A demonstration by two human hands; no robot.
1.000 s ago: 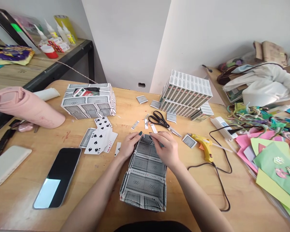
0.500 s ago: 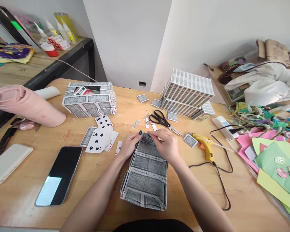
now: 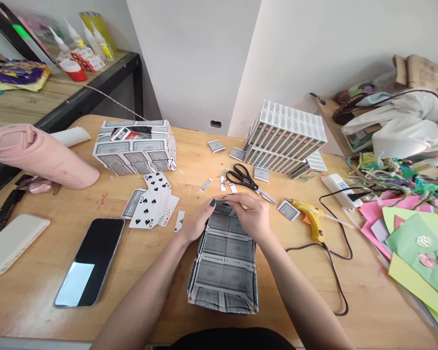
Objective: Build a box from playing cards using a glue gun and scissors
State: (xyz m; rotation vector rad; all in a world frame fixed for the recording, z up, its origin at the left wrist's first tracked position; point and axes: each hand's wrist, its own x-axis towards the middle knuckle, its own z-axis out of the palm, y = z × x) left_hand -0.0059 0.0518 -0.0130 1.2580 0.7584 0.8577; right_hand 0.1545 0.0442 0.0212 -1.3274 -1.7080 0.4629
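Note:
In front of me on the table is an open box made of playing cards, its patterned grey card backs showing inside. My left hand grips its far left corner, thumb over the rim. At the far right corner, my right hand is closed on the far wall of the same box, fingers reaching over the edge. The fingertips behind that wall are partly hidden. Just beyond the hands lie black-handled scissors and small cut card strips. Loose playing cards lie left of my left hand.
A finished-looking card box and a pink tumbler stand back left. A phone and white power bank lie at left. Stacked card packs stand behind. A yellow glue gun with its cord and coloured paper are at right.
The near end of the card box has swung slightly right, and its left side looks straighter. My right fingers have shifted from a pinch at the rim to reaching across the far wall.

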